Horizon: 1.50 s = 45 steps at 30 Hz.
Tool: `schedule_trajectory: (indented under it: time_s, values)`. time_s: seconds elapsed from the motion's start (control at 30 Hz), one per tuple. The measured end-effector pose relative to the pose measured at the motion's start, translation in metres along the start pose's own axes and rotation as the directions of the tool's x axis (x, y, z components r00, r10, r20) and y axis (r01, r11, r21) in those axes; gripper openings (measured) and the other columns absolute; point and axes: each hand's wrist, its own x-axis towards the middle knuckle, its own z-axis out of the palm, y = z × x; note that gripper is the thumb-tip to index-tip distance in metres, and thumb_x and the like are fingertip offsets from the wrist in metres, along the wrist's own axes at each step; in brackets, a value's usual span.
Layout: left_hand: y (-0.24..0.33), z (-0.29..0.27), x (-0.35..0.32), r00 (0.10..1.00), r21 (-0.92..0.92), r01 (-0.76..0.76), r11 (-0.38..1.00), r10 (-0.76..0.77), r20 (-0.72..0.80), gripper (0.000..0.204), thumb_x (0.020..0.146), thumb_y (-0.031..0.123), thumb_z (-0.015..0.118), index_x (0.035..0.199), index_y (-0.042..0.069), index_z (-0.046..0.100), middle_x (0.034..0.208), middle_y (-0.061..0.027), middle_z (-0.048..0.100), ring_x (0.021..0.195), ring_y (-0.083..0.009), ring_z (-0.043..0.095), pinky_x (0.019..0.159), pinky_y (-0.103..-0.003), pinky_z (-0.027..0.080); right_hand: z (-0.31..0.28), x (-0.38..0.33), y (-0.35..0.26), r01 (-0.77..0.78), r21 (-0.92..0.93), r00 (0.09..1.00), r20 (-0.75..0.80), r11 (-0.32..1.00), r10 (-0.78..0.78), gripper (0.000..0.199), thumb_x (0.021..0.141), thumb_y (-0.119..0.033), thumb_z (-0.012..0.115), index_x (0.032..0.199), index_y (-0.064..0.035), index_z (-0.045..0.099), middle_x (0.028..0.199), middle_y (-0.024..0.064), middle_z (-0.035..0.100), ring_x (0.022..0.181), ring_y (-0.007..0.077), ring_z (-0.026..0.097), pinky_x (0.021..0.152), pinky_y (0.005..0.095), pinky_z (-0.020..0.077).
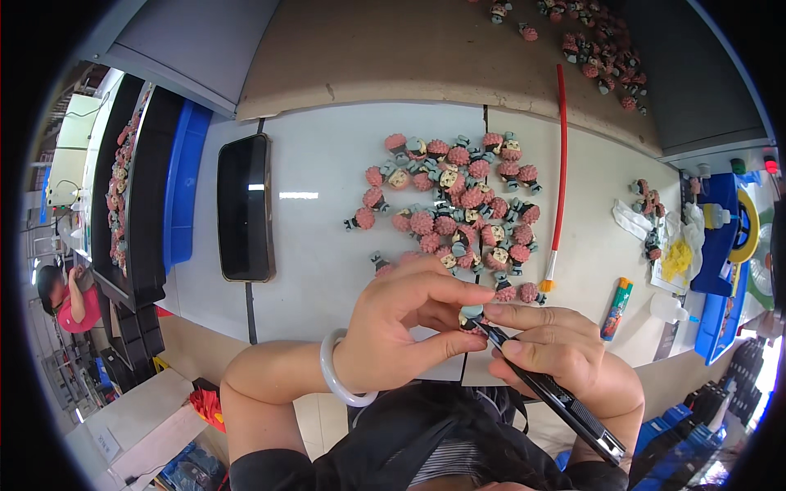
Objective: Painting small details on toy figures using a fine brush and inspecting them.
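Between the thumb and fingertips of my left hand [383, 326], a small figurine [472, 316] is pinched, partly hidden by the fingers. My right hand [557, 348] grips a black utility knife [569, 409], its slim tip up against the figurine and its handle slanting down to the lower right. Just beyond both hands lies a loose cluster of figurines [471, 198] with bumpy pink hair, pale faces and dark bodies. A white bangle [332, 368] circles my left wrist.
A red paintbrush [561, 164] lies right of the cluster, a phone [244, 209] to its left. A lighter [616, 311] and a white bottle [669, 308] are at right. More figurines [606, 61] rest on the brown board [368, 57]. Far left, a person [75, 303] sits beyond a blue bin [187, 176].
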Motion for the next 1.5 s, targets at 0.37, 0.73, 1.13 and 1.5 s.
schedule_trajectory:
  time_s: [0.37,0.73,1.13,1.5]
  values:
    - [0.002,0.0,0.0,1.0,0.042,-0.022,0.999,0.023,-0.016,0.042,0.062,-0.009,0.072,0.102,-0.001,0.058,0.091,-0.0068,0.05,0.079,-0.0112,0.055,0.062,-0.021,0.053,0.002,-0.002,0.003,0.044,0.042,0.999,-0.027,0.998,-0.043,0.026,0.068,-0.009,0.073,0.079,0.0016,0.053,0.056,0.0092,0.056,0.075,0.0285,0.065,0.056,0.0309,0.0534]
    - [0.002,0.002,0.001,0.998,0.075,0.017,0.997,-0.013,-0.054,0.042,0.061,-0.007,0.073,0.101,0.0,0.059,0.089,-0.0052,0.05,0.079,-0.0102,0.054,0.064,-0.02,0.053,0.003,-0.003,0.003,0.062,-0.042,0.998,-0.022,0.997,-0.063,0.024,0.069,-0.01,0.072,0.077,0.0021,0.053,0.056,0.0099,0.057,0.073,0.0287,0.066,0.056,0.0312,0.0535]
    - [0.003,-0.002,0.001,1.0,0.036,0.002,0.999,-0.003,0.012,0.042,0.063,-0.007,0.072,0.103,0.0,0.059,0.09,-0.0065,0.05,0.08,-0.0119,0.055,0.064,-0.022,0.053,-0.002,0.0,0.001,0.01,0.024,1.0,-0.011,1.0,-0.01,0.022,0.067,-0.005,0.072,0.077,0.0008,0.053,0.055,0.0075,0.056,0.074,0.0277,0.066,0.057,0.0305,0.0535]
    - [0.001,-0.004,0.004,0.993,-0.127,0.103,0.987,-0.094,0.074,0.039,0.07,-0.005,0.067,0.107,-0.001,0.056,0.095,-0.008,0.05,0.086,-0.0149,0.056,0.064,-0.022,0.052,-0.009,-0.002,-0.002,-0.094,0.053,0.992,0.093,0.994,0.089,0.03,0.071,-0.003,0.068,0.09,-0.0035,0.046,0.067,0.0071,0.058,0.084,0.0303,0.064,0.065,0.0369,0.0543]
